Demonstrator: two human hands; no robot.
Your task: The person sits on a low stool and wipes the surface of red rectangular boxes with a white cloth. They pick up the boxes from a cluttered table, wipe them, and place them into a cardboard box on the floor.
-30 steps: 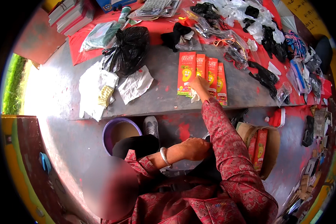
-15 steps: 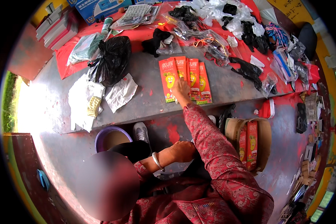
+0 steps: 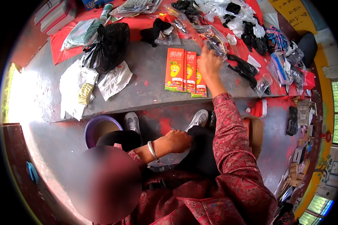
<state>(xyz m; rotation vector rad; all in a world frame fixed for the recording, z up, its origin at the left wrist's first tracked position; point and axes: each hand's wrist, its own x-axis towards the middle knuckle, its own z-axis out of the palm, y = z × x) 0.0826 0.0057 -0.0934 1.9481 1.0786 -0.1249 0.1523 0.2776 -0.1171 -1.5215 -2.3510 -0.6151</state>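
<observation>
Several red-orange packets (image 3: pixel 174 70) with a smiling yellow mango on the front lie overlapping on the grey tabletop (image 3: pixel 148 88). My right hand (image 3: pixel 211 63) reaches over the right end of this row. Its fingers point away from me, close to a clear plastic bag (image 3: pixel 218 44) of small items. A smeared reddish strip (image 3: pixel 194 34) runs out from the fingertips, and whether they grip it is unclear. Over my lap my left hand (image 3: pixel 177 141) is curled closed, with a silver bangle at the wrist. The inside of that fist is hidden.
A tied black plastic bag (image 3: pixel 110 48) and crumpled white paper (image 3: pixel 115 80) are at the table's left. Black and white bags (image 3: pixel 234 24) crowd the back right. Below the edge stand a purple basin (image 3: pixel 89 133) and, partly behind my right sleeve, a cardboard box (image 3: pixel 256 137).
My right hand has left the packets' fronts and swung right and farther away. The packets lie closer together. My left hand stays curled, and the view has shifted slightly.
</observation>
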